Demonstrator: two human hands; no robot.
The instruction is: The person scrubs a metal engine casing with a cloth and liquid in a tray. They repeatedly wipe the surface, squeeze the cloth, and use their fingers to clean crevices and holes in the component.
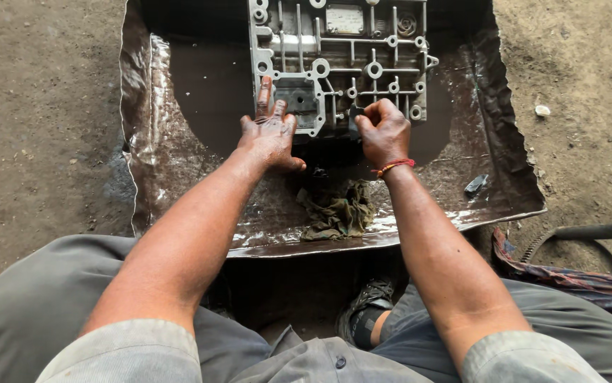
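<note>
Left hand (270, 135) lay flat, fingers spread, steadying valve body (338, 60); right hand (384, 131) pinched small dark part (355, 113) at its edge. Firm bracing advisable; oily tray (178, 142) looked slippery.

The ribbed metal casting (341, 57) fills the upper middle of the oily tray (178, 170), with both hands pressed against its near edge. Open wet tray floor lies left of it. Nearer, a crumpled rag (338, 211) and a small dark piece (476, 185) lie in the way.
</note>
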